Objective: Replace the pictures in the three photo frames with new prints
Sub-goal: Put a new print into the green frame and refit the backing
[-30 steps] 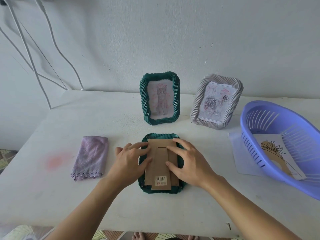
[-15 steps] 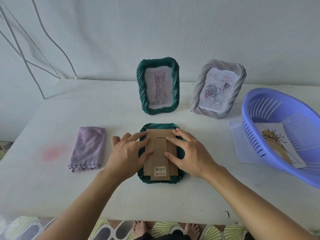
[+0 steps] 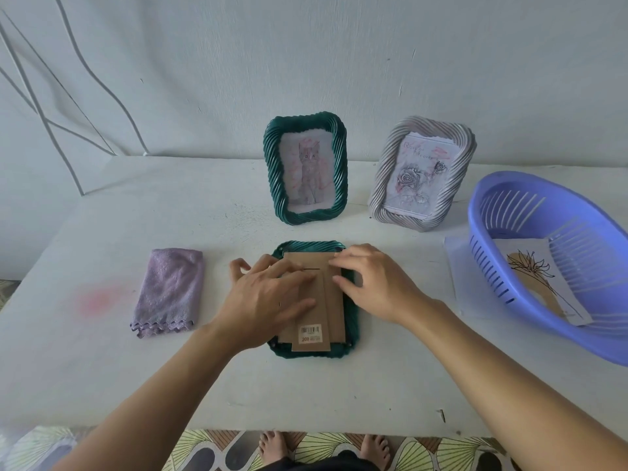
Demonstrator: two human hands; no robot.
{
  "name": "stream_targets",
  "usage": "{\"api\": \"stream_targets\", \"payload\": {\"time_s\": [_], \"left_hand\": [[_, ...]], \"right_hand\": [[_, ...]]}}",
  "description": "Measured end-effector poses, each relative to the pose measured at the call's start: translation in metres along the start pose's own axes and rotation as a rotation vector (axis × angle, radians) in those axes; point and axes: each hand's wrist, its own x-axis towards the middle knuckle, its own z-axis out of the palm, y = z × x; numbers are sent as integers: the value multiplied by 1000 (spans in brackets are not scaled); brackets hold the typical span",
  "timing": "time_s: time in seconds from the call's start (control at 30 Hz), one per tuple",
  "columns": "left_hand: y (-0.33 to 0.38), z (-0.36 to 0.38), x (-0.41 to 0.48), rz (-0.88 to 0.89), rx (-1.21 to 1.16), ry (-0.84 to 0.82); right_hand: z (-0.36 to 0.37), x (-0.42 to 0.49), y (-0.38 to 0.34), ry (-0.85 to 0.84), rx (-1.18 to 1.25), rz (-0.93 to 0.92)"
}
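Note:
A dark green frame (image 3: 353,341) lies face down on the white table (image 3: 339,392), its brown cardboard back (image 3: 334,311) and barcode sticker facing up. My left hand (image 3: 268,300) lies flat across the left half of that back, fingers straight. At the back's upper right edge my right hand (image 3: 377,283) rests with its fingertips on the cardboard. Behind stand a green frame with a cat picture (image 3: 306,169) and a grey frame with a rose picture (image 3: 421,173). A new print with a flower drawing (image 3: 540,283) lies in the purple basket (image 3: 557,212).
A folded lilac cloth (image 3: 170,290) lies left of the flat frame. A sheet of white paper (image 3: 462,277) sticks out from under the basket at the right. The wall stands close behind the frames. My bare feet show below the table's near edge.
My left hand has slid further right over the cardboard back. My right hand has shifted up to the back's upper right edge. The view has dipped lower.

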Motion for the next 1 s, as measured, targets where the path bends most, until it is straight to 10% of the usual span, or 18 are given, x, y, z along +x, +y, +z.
{"api": "stream_targets", "payload": {"time_s": [1.0], "left_hand": [[8,-5,3,-52,7,18]], "right_hand": [[0,36,27,123,192,90]]}}
